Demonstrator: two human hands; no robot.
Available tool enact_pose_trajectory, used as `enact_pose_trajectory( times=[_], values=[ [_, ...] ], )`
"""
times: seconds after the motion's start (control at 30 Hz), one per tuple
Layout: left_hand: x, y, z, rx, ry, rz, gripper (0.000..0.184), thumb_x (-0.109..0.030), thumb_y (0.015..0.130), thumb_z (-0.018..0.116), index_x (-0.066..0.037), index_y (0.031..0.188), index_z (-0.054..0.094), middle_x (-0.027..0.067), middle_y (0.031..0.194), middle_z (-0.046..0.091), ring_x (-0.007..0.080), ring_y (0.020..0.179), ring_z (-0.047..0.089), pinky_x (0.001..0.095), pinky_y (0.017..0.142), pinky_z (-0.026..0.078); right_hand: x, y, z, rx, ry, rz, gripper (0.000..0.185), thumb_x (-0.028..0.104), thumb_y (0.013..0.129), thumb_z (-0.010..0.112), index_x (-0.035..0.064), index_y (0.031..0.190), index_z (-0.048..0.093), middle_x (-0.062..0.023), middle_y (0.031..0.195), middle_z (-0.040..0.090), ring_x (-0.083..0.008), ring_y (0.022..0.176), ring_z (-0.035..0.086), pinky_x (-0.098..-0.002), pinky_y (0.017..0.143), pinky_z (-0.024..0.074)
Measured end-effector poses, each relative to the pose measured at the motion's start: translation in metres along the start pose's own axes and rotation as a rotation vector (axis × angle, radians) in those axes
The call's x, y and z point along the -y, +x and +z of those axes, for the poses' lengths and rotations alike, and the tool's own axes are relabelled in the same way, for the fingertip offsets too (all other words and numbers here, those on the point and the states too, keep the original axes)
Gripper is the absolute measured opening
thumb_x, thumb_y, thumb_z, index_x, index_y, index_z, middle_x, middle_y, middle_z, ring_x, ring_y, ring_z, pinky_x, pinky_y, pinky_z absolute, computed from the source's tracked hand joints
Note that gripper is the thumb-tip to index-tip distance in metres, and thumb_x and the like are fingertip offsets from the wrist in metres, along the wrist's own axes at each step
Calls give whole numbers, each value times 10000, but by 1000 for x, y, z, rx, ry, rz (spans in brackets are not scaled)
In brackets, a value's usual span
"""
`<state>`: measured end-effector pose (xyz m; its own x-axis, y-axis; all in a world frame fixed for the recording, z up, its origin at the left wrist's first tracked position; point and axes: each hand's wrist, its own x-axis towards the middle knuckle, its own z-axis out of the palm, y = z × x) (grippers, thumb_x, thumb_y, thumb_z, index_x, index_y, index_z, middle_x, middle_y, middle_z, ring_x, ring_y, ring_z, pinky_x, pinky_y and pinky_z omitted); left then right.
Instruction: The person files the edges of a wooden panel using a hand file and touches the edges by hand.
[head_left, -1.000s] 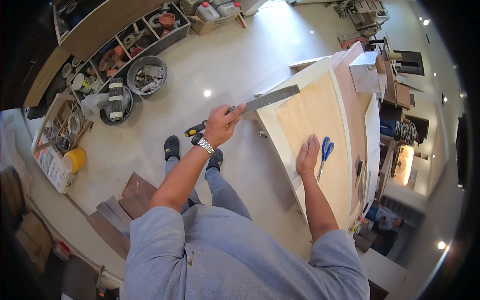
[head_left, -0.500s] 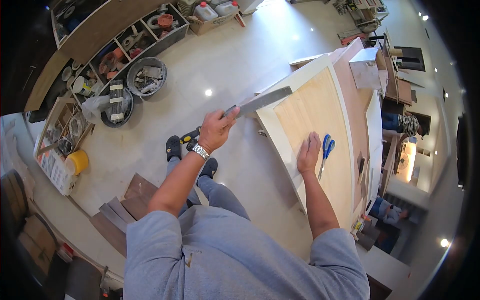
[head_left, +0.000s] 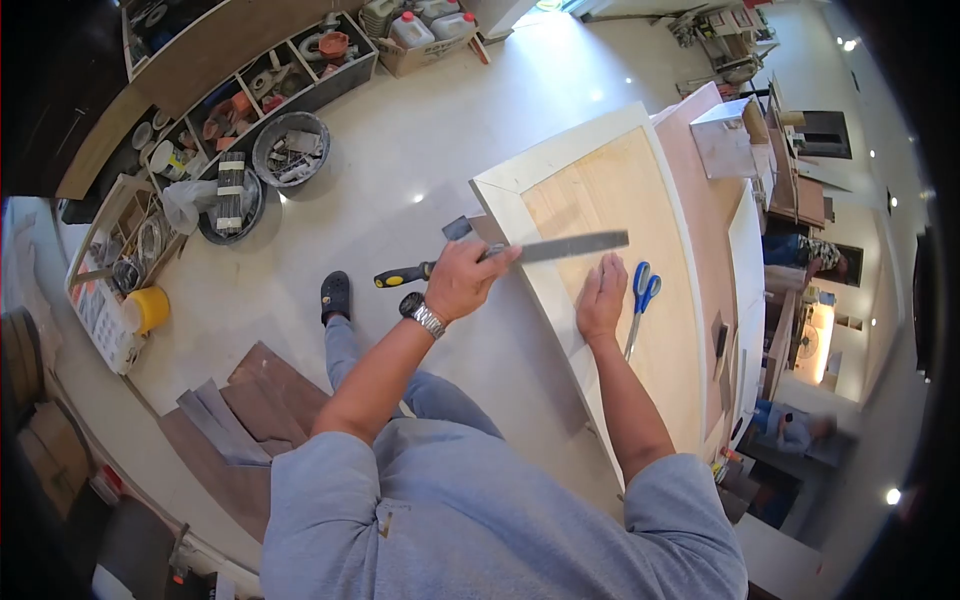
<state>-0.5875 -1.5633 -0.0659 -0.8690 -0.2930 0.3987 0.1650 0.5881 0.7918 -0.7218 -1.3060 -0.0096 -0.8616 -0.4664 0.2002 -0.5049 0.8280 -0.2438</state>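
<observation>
My left hand (head_left: 462,280), with a steel watch at its wrist, grips a flat metal file (head_left: 575,246). The file's black and yellow handle (head_left: 402,275) sticks out on the left, and the blade points right over a pale wooden panel (head_left: 660,340) with a white frame (head_left: 490,192). On the panel my right hand (head_left: 601,300) lies flat, fingers together and stretched out, holding nothing. Just right of it are blue-handled scissors (head_left: 646,288) on the wood. A small grey piece (head_left: 457,229) shows behind my left hand; I cannot make out what it is.
Brown boards (head_left: 265,400) lie on the floor at left. Beyond them stand a yellow bucket (head_left: 150,308), a grey tub (head_left: 291,150) of scraps and a compartmented box (head_left: 345,75). A white box (head_left: 722,140) sits past the panel. Two people are at the far right.
My left hand has moved right and down, taking the file from the frame's edge to above the panel. My right hand and the scissors appear slightly further left. The panel's far corner looks shifted left.
</observation>
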Motion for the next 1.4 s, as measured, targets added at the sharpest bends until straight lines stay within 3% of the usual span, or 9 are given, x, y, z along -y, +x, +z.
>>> enact_pose_trajectory(
  times=[0.2, 0.47, 0.6, 0.77, 0.87, 0.97, 1.1, 1.2, 1.4],
  values=[
    [58, -18, -25, -156, -33, -143, 522, -133, 906, 683, -326, 1385, 609, 72, 756, 534, 285, 661, 537, 418, 614, 446, 4, -3, -2, 4, 22, 24, 461, 226, 1035, 466, -89, 1369, 509, -265, 1453, 461, -410, 1387, 397, -466, 1173, 309],
    [-21, -26, 32, -120, -27, 5, 525, -109, 883, 700, -306, 1364, 629, 66, 735, 521, 273, 635, 527, 398, 613, 440, -10, -2, 2, 10, 58, -25, 456, 206, 1030, 453, -97, 1365, 517, -270, 1450, 465, -410, 1382, 402, -464, 1172, 306],
    [37, -59, 3, -53, -31, -167, 483, -101, 880, 705, -263, 1333, 660, 64, 741, 546, 261, 645, 527, 390, 628, 435, -6, -4, 1, -8, 60, -11, 466, 202, 1022, 459, -99, 1374, 510, -276, 1454, 460, -418, 1374, 407, -469, 1173, 303],
    [14, -14, 2, -171, -62, -143, 482, -102, 884, 693, -262, 1338, 656, 70, 768, 563, 269, 676, 548, 393, 627, 434, -3, -3, -1, 4, 67, 1, 485, 207, 1010, 487, -86, 1396, 493, -277, 1471, 445, -427, 1386, 392, -459, 1182, 290],
    [-31, -8, 28, -57, -60, -91, 457, -144, 901, 691, -273, 1338, 657, 71, 829, 575, 282, 736, 562, 400, 645, 435, 7, -4, -17, 118, 110, -64, 532, 268, 978, 563, -61, 1391, 497, -278, 1472, 442, -434, 1393, 383, -490, 1173, 287],
    [-52, -37, 17, 88, 41, -69, 446, -178, 913, 687, -285, 1344, 653, 72, 874, 583, 291, 772, 567, 412, 666, 438, 21, -45, -36, 235, -117, -386, 616, 328, 885, 693, -19, 1364, 520, -254, 1427, 484, -432, 1348, 419, -540, 1123, 311],
    [-23, -98, -24, -14, 27, -216, 440, -174, 913, 695, -277, 1339, 659, 82, 850, 590, 289, 755, 568, 418, 677, 443, 51, -28, -45, 153, 45, -479, 638, 329, 728, 817, 51, 1265, 612, -162, 1283, 568, -366, 1180, 524, -513, 1024, 368],
    [-8, -131, -85, -37, 100, -392, 462, -117, 896, 710, -242, 1338, 663, 98, 782, 580, 285, 689, 559, 404, 634, 451, 74, 7, -36, 213, 79, -416, 556, 327, 724, 805, 61, 1187, 650, -135, 1192, 598, -335, 1121, 548, -467, 984, 389],
    [15, -177, -173, -253, 167, -401, 493, -54, 909, 692, -170, 1384, 627, 96, 754, 544, 249, 652, 521, 368, 614, 444, 145, 92, -2, 261, 51, -347, 423, 397, 706, 815, 69, 943, 691, -111, 994, 651, -307, 949, 618, -424, 841, 470]
  ],
)
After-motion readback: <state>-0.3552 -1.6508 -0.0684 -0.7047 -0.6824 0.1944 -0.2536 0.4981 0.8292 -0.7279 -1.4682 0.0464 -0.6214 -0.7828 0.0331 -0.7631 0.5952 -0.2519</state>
